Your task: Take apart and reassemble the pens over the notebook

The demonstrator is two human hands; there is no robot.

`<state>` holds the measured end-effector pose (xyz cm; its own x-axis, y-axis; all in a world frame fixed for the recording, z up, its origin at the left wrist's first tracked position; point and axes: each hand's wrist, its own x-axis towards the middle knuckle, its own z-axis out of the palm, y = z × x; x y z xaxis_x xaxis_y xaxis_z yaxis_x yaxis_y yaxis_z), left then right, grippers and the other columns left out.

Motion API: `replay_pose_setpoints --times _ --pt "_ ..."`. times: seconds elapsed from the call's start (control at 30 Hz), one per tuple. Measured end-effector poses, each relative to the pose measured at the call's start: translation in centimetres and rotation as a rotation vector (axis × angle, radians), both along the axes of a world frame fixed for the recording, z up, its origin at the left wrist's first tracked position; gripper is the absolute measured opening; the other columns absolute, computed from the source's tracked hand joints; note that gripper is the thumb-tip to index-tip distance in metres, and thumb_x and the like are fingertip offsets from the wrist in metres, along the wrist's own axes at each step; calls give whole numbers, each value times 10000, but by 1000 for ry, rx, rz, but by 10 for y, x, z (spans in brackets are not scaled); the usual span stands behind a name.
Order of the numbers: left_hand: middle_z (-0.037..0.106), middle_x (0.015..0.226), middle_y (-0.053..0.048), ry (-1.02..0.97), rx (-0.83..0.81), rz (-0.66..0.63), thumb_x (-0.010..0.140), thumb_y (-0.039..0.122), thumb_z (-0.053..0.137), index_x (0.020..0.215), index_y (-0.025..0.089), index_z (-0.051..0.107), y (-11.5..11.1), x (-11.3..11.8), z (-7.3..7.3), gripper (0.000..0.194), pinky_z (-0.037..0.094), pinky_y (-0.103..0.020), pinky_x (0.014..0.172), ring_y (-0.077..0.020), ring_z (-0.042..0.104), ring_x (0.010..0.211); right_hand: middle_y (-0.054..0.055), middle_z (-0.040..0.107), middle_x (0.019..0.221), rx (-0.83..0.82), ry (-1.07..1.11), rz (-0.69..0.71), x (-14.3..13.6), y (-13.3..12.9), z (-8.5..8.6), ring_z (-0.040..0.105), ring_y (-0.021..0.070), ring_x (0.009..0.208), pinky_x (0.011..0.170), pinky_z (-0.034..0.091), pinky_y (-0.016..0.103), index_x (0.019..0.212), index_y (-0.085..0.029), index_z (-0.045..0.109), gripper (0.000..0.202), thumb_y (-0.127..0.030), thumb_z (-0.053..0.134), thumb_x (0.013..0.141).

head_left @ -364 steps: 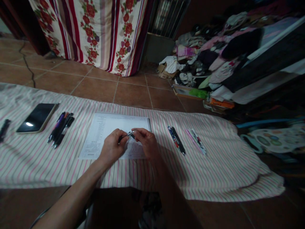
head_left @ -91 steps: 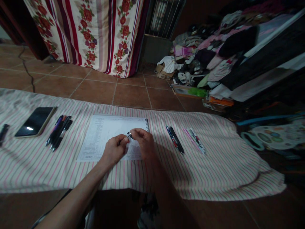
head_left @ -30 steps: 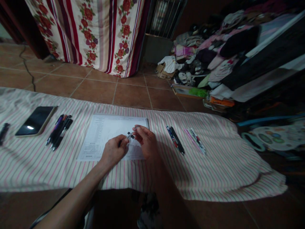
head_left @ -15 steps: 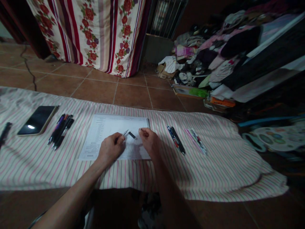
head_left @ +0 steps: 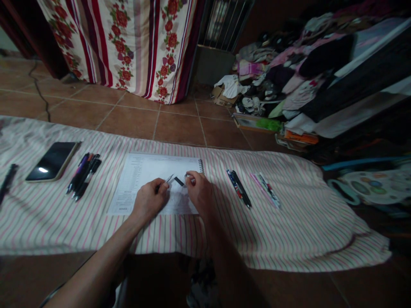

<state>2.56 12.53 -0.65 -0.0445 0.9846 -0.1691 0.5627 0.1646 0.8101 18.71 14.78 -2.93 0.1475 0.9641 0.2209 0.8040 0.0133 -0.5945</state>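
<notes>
My left hand (head_left: 151,197) is closed around a slim pen (head_left: 169,178) whose silvery pointed tip sticks out past the thumb, toward the upper right. Opposite it, my right hand (head_left: 199,192) pinches something small between thumb and fingertips; it is too small and dark to name. Both hands are over a spiral-bound notebook (head_left: 154,164) with printed text along its left side. Between them a short black bar-shaped piece (head_left: 179,181) lies on the page, touching neither hand as far as I can see.
Left of the notebook are a bundle of pens (head_left: 82,175), a phone (head_left: 53,161) and a dark pen (head_left: 8,182). To the right lie dark pens (head_left: 239,188) and pink-and-white pens (head_left: 266,190). A striped cloth (head_left: 305,214) covers the table. Beyond hangs a floral curtain (head_left: 138,47).
My right hand has shifted slightly left, its fingertips closer to the black piece. My left hand and the pen are nearly still.
</notes>
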Motion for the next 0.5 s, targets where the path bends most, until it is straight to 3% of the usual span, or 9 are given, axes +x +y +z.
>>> replay_pose_setpoints --times 0.23,0.5 --pt "560 528 -2 97 0 -36 840 334 446 725 191 627 0 -2 -4 258 339 -258 538 -151 510 520 48 638 847 56 -137 140 -9 -7 7 586 185 817 731 414 283 851 -217 682 142 -330 606 813" --pt "605 586 -22 134 -13 -37 841 324 449 743 187 637 -1 -5 1 253 337 -269 568 -164 543 572 48 637 836 22 -130 133 -16 -7 9 590 185 822 720 414 286 818 -216 664 90 -243 578 811"
